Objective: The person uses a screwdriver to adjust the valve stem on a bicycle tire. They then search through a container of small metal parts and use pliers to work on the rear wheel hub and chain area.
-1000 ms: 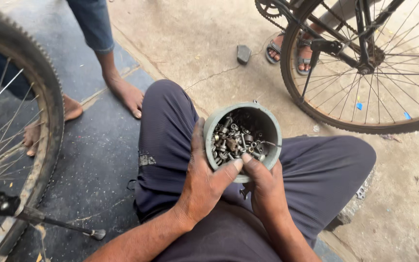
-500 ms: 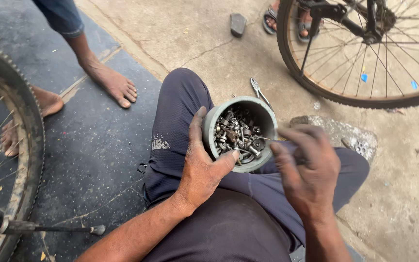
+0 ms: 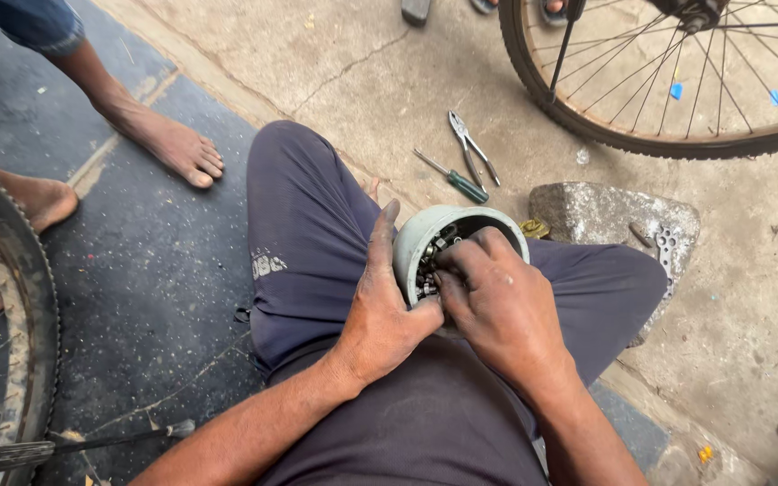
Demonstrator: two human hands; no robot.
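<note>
At the centre of the frame the left hand (image 3: 380, 315) clasps a round grey-green bowl (image 3: 418, 236) from its left side: the thumb lies curled against the wall near the rim, the forefinger stands nearly straight up along the outside, and the other fingers are hidden behind the bowl. The right hand (image 3: 497, 306) reaches over the rim from the lower right, its fingers (image 3: 461, 256) bent and bunched together down inside the bowl among the small metal parts (image 3: 429, 261); whether they pinch one cannot be told. Both hands are dark with grime.

The bowl rests tilted on the lap, between the thighs in dark blue trousers (image 3: 308, 225), its mouth facing the upper right. Only a patch of its contents shows past the right hand: a heap of shiny nuts and bolts.

On the concrete above the bowl lie pliers (image 3: 470, 148) and a green-handled screwdriver (image 3: 452, 177), just beside each other. A flat stone (image 3: 605, 211) sits to the right, and a bicycle wheel (image 3: 677, 90) fills the upper right. Another person's bare foot (image 3: 168, 139) stands at upper left.
</note>
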